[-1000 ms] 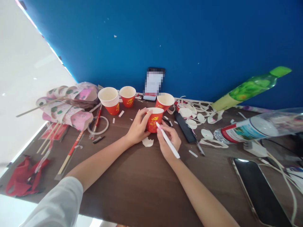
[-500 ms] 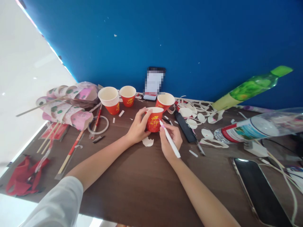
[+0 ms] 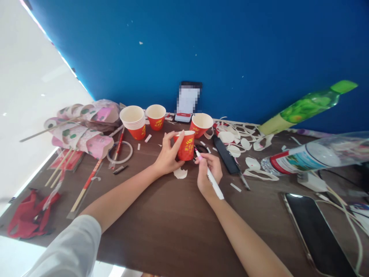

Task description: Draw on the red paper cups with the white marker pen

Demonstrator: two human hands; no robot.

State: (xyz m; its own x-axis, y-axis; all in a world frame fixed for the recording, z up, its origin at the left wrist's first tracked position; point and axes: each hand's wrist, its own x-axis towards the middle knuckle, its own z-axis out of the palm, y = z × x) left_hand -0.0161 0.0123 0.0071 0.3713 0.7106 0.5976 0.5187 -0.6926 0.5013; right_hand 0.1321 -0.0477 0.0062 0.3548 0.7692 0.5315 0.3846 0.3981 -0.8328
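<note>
My left hand (image 3: 169,156) grips a red paper cup (image 3: 186,148) with gold lettering, its fingers around the left side and rim. Between the fingers of my right hand (image 3: 210,169) is a white marker (image 3: 214,182) with a pink tip, pointing up toward the cup and a little apart from its right side. Just behind stands another red paper cup (image 3: 201,125). Farther left are a single paper cup (image 3: 156,117) and a nested stack of paper cups (image 3: 133,122). A torn white paper scrap (image 3: 180,173) lies below the held cup.
A phone (image 3: 188,100) leans on the blue wall. Paper offcuts (image 3: 230,134), a black utility knife (image 3: 226,154), a green-capped bottle (image 3: 309,105), a clear bottle (image 3: 302,156) and a dark phone (image 3: 317,231) are on the right. Wrapped spotted bouquets (image 3: 80,134) and a tape ring (image 3: 131,156) lie left.
The marker tip has drawn away from the cup, and my right hand has shifted slightly down and right. The held cup has turned and moved slightly left.
</note>
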